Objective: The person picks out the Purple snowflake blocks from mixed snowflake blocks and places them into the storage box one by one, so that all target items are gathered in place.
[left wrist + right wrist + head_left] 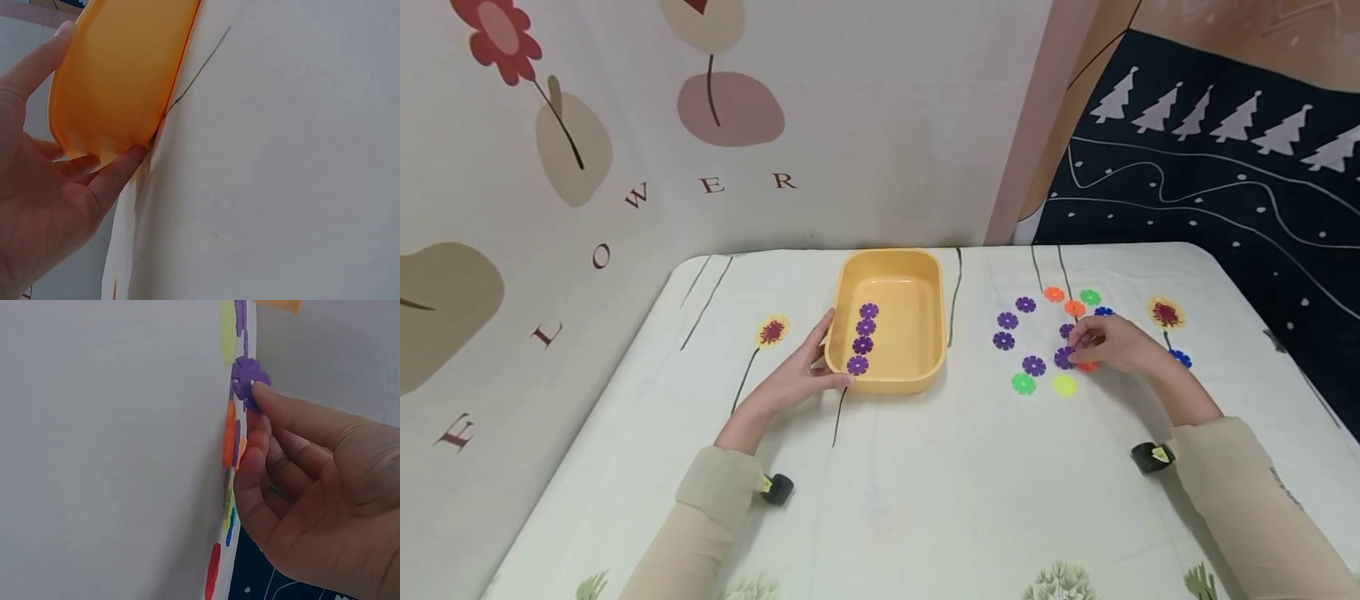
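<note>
A purple disc (245, 370) is pinched near its edge in the right grip (1108, 343), between thumb and fingertip, among the loose discs (1033, 365) at the right of the surface (925, 483); whether it is fully lifted cannot be told. As only a small part of it seems to be covered, it could be twisted out or dropped if the pinch were loosened. An orange disc (1086, 367) lies under or just beside the same fingers, and a second purple disc (1065, 331) is partly hidden by them, so either might be dragged or pushed aside by a low sweep.

The near left corner of the yellow tray (910, 350) is held in the left grip (793, 379), with the thumb at the rim and the fingers against the outer wall. Should the rim be pressed hard or tugged, the tray might be tilted, and the row of four purple discs (862, 344) inside, along its left side, could be disturbed.

The tray is shallow and round-cornered, with smooth, slightly glossy walls, apparently of plastic. The discs are thin and notched around the edge like flowers, so little is offered to be grasped when they lie flat. The surface is covered by white cloth (865, 525) with printed blossoms (772, 331); if it were rucked up, the discs could be shifted with it.
</note>
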`<control>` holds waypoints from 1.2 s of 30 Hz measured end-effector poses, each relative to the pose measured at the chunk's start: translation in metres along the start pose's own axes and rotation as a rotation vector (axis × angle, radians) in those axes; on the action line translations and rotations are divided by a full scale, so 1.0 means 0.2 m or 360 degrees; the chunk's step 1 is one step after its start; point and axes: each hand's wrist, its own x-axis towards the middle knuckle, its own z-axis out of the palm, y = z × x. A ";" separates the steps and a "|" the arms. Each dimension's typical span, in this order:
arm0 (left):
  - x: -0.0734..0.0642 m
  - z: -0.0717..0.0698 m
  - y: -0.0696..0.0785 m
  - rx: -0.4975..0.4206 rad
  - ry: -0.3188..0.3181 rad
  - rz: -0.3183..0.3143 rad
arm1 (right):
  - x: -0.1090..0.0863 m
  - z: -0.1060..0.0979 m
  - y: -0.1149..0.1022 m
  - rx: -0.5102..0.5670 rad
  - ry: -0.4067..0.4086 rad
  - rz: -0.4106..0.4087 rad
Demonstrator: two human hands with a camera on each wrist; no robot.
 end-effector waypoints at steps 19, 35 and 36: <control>0.00 0.00 0.00 -0.0017 -0.0004 -0.0002 | 0.04 -0.08 -0.09 0.0170 0.0139 0.0002; 0.00 0.00 0.00 -0.0048 -0.0018 0.0030 | 0.11 -0.07 -0.32 0.0263 0.0362 -0.0053; 0.00 0.00 -0.01 -0.0044 -0.0020 0.0035 | 0.11 -0.06 -0.33 0.0276 0.0370 -0.0064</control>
